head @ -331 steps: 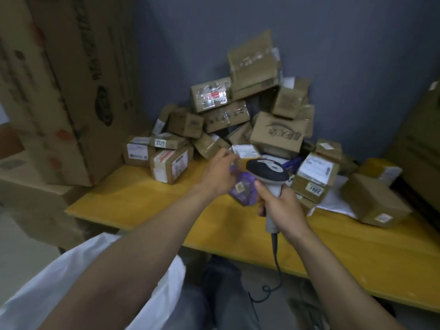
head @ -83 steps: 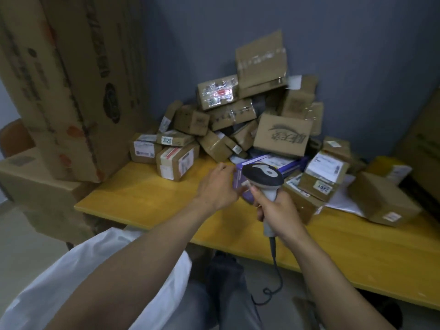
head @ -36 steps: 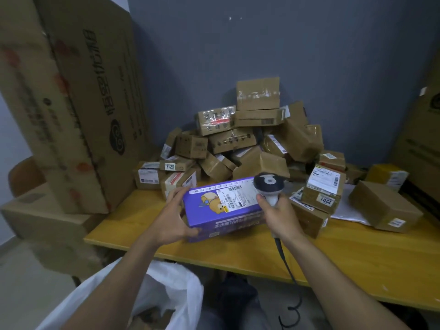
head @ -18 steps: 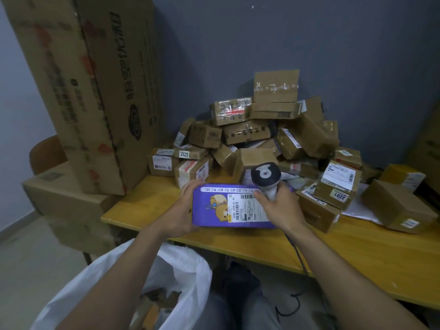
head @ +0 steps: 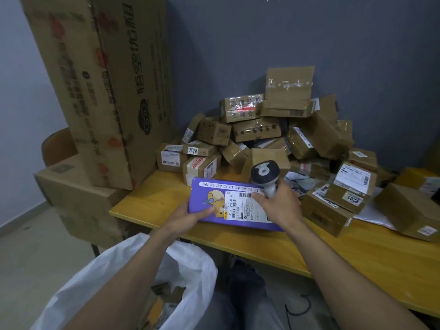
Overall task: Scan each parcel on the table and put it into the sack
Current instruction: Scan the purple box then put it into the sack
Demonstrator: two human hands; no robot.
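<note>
Purple box (head: 214,203), label up, sits over the near edge of the worktop (head: 357,253). Left hand (head: 188,219) pinches its left end, right hand (head: 277,206) is wrapped round the scanner (head: 265,173) with fingertips resting on the label. Barely started I'd say: a big heap of brown parcels (head: 273,129) behind the box, only a few things visible in the white sack (head: 190,265). Sack mouth gapes just below the box's left end, so it's a clear drop down.
</note>
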